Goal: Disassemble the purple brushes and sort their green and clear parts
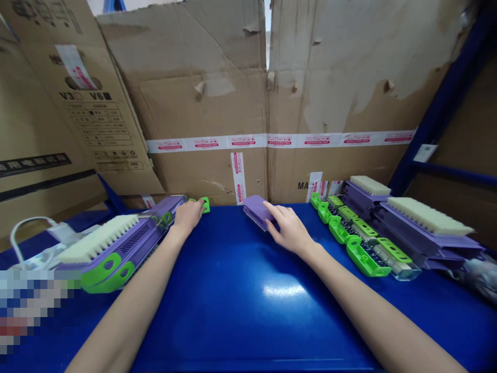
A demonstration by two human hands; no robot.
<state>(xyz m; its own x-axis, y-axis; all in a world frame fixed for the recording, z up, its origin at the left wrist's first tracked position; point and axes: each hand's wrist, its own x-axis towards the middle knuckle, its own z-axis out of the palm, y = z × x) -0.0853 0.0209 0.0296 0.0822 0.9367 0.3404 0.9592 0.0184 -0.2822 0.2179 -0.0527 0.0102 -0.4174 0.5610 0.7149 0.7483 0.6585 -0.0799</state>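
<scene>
My right hand (286, 227) has its thumb and fingers around the near right side of a purple plastic housing (255, 211) with a slotted side, at the back middle of the blue table (233, 290). My left hand (188, 215) is at the back left, its fingers closed on a bright green plastic end piece (206, 205). What lies under the left palm is hidden. Beside that hand, a row of purple housings with green ends (143, 233) runs toward me, with a ridged cream sponge pad (103, 238) on top.
On the right are green end caps (363, 257), clear plastic parts (399, 267) and stacked purple housings (411, 233) topped with sponge pads (429, 215). Cardboard (209, 103) walls the back. A white plug with a cable (64, 231) is at the left; a blue post (430, 114) rises right.
</scene>
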